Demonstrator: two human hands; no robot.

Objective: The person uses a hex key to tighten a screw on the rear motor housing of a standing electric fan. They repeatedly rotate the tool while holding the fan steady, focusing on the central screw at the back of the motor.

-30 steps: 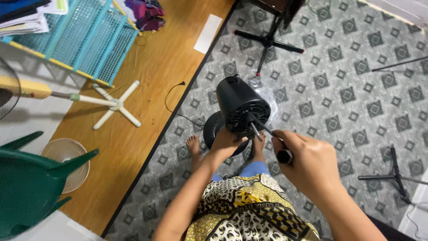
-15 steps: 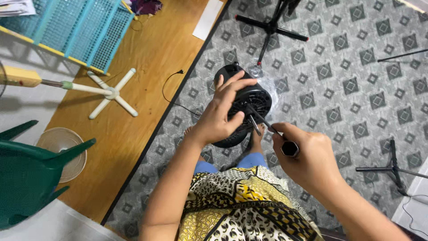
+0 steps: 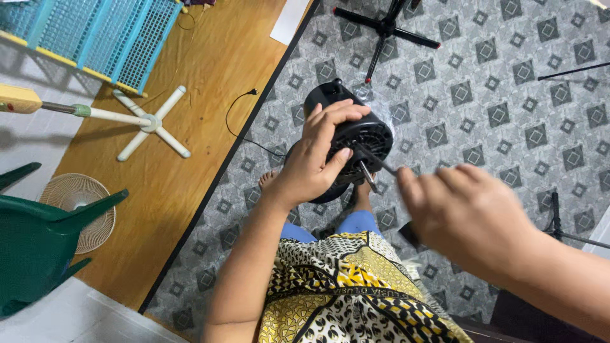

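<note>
A black fan motor housing [image 3: 365, 136] stands on the patterned grey floor between my feet. My left hand [image 3: 318, 159] grips its side, fingers over the top and thumb by the metal shaft [image 3: 366, 176]. My right hand [image 3: 470, 213] is blurred, close to the camera, shut on a screwdriver whose dark handle [image 3: 410, 234] shows under the palm. Its thin shank [image 3: 380, 164] reaches to the vented face of the housing.
A black cross-shaped stand [image 3: 384, 28] lies on the grey mat beyond the motor. On the wood floor at left are a white cross base with pole [image 3: 149, 124], a turquoise basket [image 3: 95, 35], a round fan grille [image 3: 79, 206] and a green chair [image 3: 38, 248]. A thin black cable [image 3: 238, 121] crosses the mat's edge.
My left hand moved from the base up onto the motor housing and now grips it. My right hand with the screwdriver came closer to the camera and to the right.
</note>
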